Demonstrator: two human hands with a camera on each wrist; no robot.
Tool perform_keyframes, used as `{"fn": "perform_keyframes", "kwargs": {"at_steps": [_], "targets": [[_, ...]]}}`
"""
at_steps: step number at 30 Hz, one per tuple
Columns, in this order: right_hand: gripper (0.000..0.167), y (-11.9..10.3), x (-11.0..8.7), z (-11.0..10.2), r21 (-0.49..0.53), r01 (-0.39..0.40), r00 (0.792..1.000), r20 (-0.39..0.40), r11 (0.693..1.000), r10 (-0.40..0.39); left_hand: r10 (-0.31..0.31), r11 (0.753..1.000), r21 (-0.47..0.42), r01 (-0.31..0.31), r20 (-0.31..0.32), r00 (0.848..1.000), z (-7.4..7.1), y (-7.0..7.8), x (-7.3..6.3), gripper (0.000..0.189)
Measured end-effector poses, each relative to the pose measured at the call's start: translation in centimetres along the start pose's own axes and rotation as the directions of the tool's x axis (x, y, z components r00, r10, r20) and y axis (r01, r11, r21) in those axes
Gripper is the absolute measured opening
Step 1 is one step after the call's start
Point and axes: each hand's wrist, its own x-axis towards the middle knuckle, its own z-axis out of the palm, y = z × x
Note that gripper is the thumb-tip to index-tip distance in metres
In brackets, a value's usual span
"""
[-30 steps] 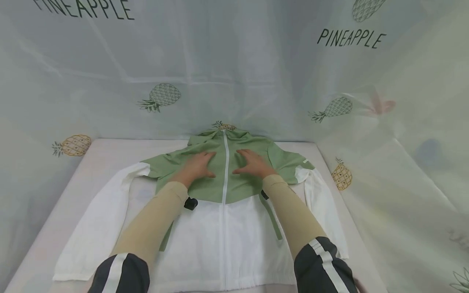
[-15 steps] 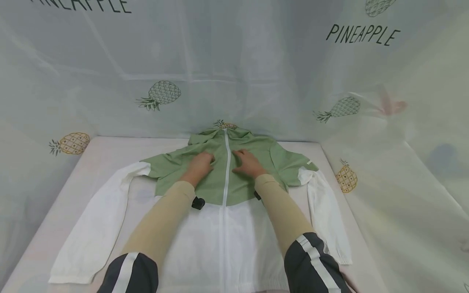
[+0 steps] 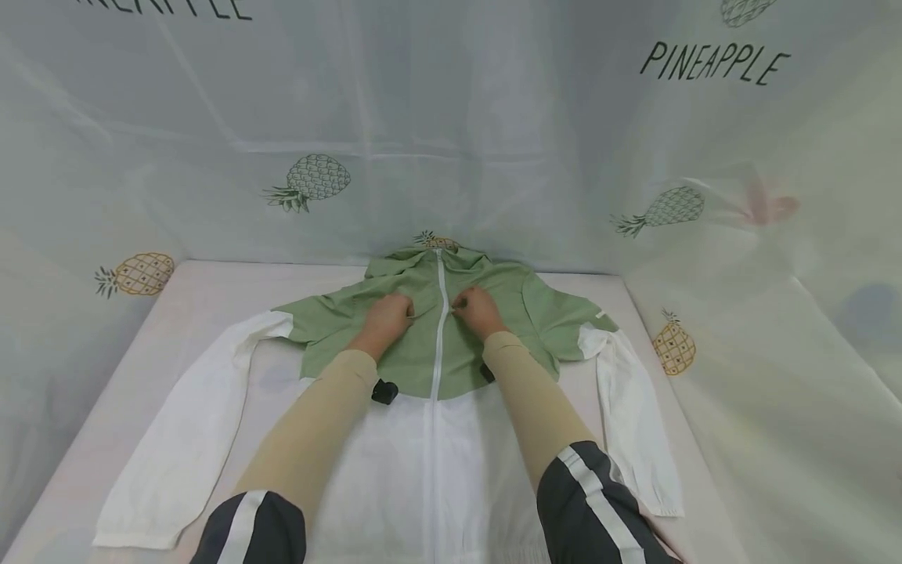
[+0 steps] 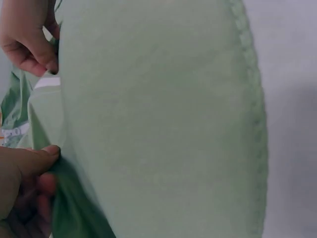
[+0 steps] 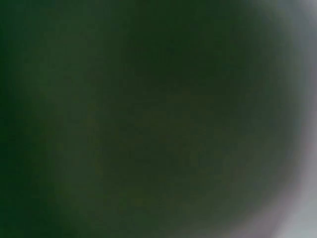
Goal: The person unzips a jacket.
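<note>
A zip-up jacket (image 3: 416,352), green above and white below, lies spread flat with its sleeves out. On the green chest, left of the white zipper (image 3: 440,329), my left hand (image 3: 387,319) pinches a fold of cloth between thumb and fingers. My right hand (image 3: 479,312) pinches the green cloth right of the zipper. In the left wrist view, my left hand (image 4: 22,178) lifts the fold at lower left, and my right hand (image 4: 32,37) grips cloth at upper left, the white zipper between them. Dark green blur fills the right wrist view.
The jacket lies on a pale table (image 3: 211,290). A sheet printed with pineapples (image 3: 317,176) hangs behind it and along both sides. White sleeves (image 3: 176,423) reach toward the table's front on both sides. Dark wrist cameras (image 3: 384,392) hang under my forearms, close over the jacket.
My hands have gone from spread fingers over the green chest to pinching its cloth on either side of the zipper. The right hand has moved slightly inward, and the view has shifted a little.
</note>
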Motion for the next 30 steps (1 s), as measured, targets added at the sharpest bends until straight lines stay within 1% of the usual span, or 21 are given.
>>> {"fn": "perform_keyframes", "kwargs": {"at_steps": [3, 7, 10, 13, 17, 20, 23, 26, 30], "targets": [[0.009, -0.2, -0.1, -0.2, 0.049, -0.034, 0.999, 0.003, 0.998, 0.034, 0.005, 1.000, -0.013, -0.006, -0.031, 1.000, 0.0, 0.0, -0.1, 0.008], [0.011, -0.3, -0.1, -0.8, 0.136, -0.056, 0.998, 0.014, 0.989, 0.055, 0.015, 0.999, -0.035, -0.017, -0.081, 0.997, 0.1, -0.4, 0.1, 0.016], [0.013, -0.4, -0.2, -1.3, 0.192, -0.061, 0.998, 0.019, 0.979, 0.058, 0.028, 0.998, -0.055, -0.035, -0.128, 0.991, 0.2, -0.7, 0.3, 0.015], [0.013, -0.6, -0.3, -2.1, 0.255, -0.056, 0.998, 0.020, 0.965, 0.053, 0.039, 0.995, -0.086, -0.055, -0.178, 0.983, -0.3, -0.5, 0.2, 0.008], [0.013, -0.9, -0.4, -3.4, 0.320, -0.049, 0.999, 0.010, 0.946, 0.049, 0.034, 0.988, -0.142, -0.062, -0.190, 0.981, -1.1, 0.1, 0.0, 0.010], [0.012, -1.1, -0.6, -4.1, 0.313, -0.027, 0.999, -0.016, 0.949, 0.033, 0.038, 0.983, -0.171, -0.072, -0.194, 0.980, -1.4, 0.3, -0.1, 0.013], [0.010, -1.3, -1.1, -4.4, 0.267, 0.038, 0.998, -0.062, 0.963, -0.022, 0.059, 0.980, -0.174, -0.097, -0.212, 0.976, -1.5, 0.3, -0.5, 0.013], [0.008, -1.5, -1.7, -4.4, 0.213, 0.098, 0.992, -0.098, 0.972, -0.079, 0.088, 0.979, -0.160, -0.127, -0.228, 0.970, -1.4, 0.2, -1.2, 0.011], [0.007, -1.4, -2.4, -3.9, 0.148, 0.155, 0.984, -0.111, 0.977, -0.139, 0.128, 0.979, -0.124, -0.159, -0.228, 0.965, -1.0, -0.2, -2.1, 0.005]]}}
